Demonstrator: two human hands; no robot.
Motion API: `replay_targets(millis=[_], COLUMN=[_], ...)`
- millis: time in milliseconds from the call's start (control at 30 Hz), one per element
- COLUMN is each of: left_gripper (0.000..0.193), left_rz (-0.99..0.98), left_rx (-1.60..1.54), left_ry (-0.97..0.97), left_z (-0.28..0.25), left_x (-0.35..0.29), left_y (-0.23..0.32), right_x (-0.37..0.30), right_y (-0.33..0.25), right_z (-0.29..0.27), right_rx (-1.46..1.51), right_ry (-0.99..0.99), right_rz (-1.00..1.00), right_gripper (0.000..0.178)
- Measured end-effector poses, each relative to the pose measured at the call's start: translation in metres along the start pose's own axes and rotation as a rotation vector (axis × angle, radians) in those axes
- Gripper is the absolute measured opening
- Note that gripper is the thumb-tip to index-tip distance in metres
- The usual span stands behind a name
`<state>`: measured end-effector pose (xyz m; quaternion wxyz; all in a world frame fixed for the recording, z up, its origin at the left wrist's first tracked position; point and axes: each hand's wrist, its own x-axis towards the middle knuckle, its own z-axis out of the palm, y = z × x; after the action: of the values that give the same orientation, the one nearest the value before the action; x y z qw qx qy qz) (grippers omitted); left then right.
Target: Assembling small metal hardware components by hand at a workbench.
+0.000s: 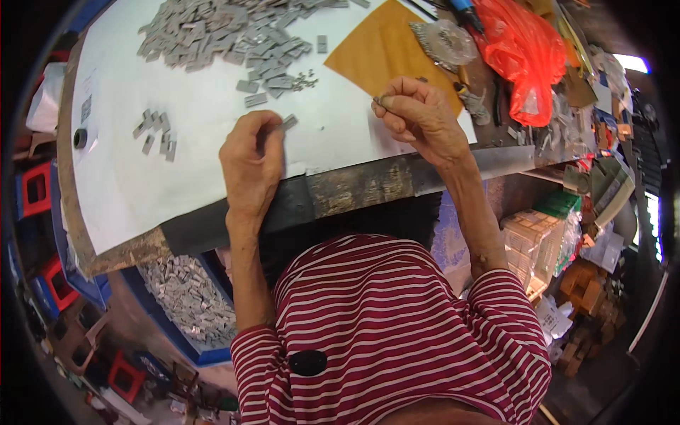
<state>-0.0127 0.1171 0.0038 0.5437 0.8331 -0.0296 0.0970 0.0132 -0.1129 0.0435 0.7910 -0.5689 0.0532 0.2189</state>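
Observation:
My left hand (251, 152) is curled over the white sheet (191, 205) on the bench. A small grey rectangular piece (289, 122) juts out at its fingertips, apparently gripped there, though the contact is partly hidden. My right hand (421, 117) is raised near the sheet's right side, thumb and forefinger pinched on a tiny part (380, 101) too small to name. Beyond my hands lies a big heap of similar grey pieces (205, 35), with a small cluster of tiny metal parts (304, 81) at its near edge. Several more grey pieces (157, 131) lie loosely grouped at left.
A brown board (382, 46), a clear bag (446, 42) and a red plastic bag (520, 64) occupy the bench's far right. A black ring (80, 138) is at the left edge. Below the bench's front edge stands a blue bin (202, 350) holding many grey pieces.

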Motion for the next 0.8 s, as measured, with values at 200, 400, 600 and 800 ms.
replay_targets(millis=[200, 400, 600, 800], left_gripper=[0.016, 0.015, 0.013, 0.014], left_rz=[-0.296, -0.351, -0.355, -0.378], left_rx=[-0.299, -0.485, -0.47, -0.455], left_ry=[-0.049, -0.11, -0.162, -0.206], left_z=[-0.008, -0.008, -0.002, 0.002], left_x=[-0.003, 0.0, 0.0, 0.003], left_y=[0.012, 0.018, 0.019, 0.019], right_x=[0.009, 0.014, 0.017, 0.016], right_y=[0.013, 0.02, 0.025, 0.027], right_z=[0.029, 0.047, 0.046, 0.039], right_rx=[0.061, -0.002, -0.122, -0.236], right_ry=[-0.003, -0.068, -0.046, -0.033], right_rz=[-0.008, -0.01, -0.021, -0.037], right_gripper=[0.006, 0.007, 0.006, 0.008])
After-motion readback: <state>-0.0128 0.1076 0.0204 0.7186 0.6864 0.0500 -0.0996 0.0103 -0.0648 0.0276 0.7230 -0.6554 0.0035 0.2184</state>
